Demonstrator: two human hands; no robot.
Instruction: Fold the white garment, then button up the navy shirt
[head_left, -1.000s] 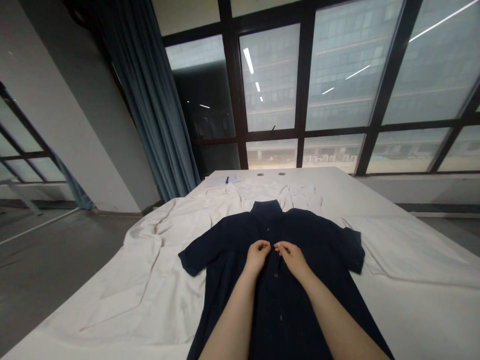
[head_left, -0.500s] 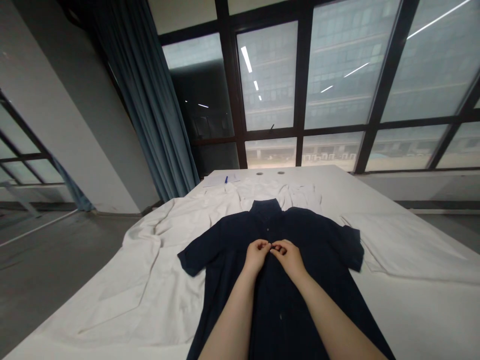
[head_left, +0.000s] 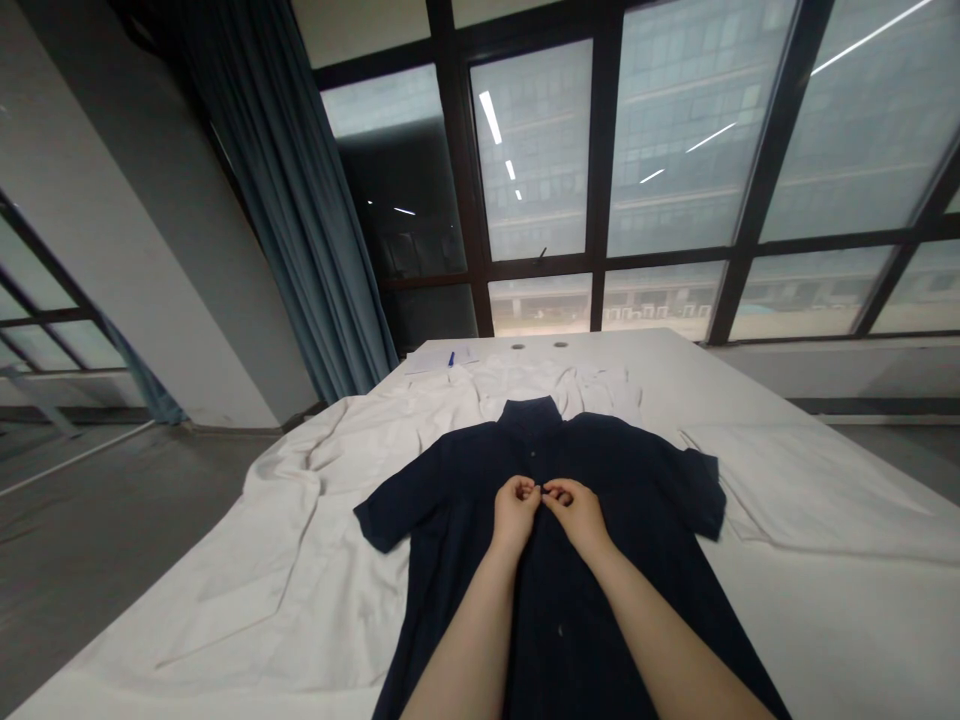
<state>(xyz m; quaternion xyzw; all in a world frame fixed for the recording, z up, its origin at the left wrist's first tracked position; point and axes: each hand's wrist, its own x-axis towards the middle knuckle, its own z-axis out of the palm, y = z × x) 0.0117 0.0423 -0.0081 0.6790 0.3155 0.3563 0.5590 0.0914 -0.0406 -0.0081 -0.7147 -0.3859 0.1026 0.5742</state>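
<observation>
A dark navy short-sleeved shirt [head_left: 622, 470] lies front up before me, its collar pointing away and its sleeves spread to both sides. At the middle of its chest, my left hand [head_left: 516, 508] and my right hand [head_left: 576, 508] meet with fingertips almost touching. Both pinch the front edge of the shirt along the button line. Whatever sits between the fingertips is too small to make out. One small button [head_left: 533, 454] shows above the hands, below the collar. My forearms cover part of the shirt's lower front.
White garments [head_left: 300, 540] lie rumpled on the left, and another white cloth [head_left: 832, 490] is at the right. They rest on a white table [head_left: 660, 365]. Near its far edge are a blue pen [head_left: 451, 359] and paper [head_left: 424, 362]. Windows and a blue curtain [head_left: 300, 200] stand behind.
My left hand has shifted very slightly right, and its fingers have turned a little at the shirt front. My right hand stays nearly in place. The shirt has not visibly moved.
</observation>
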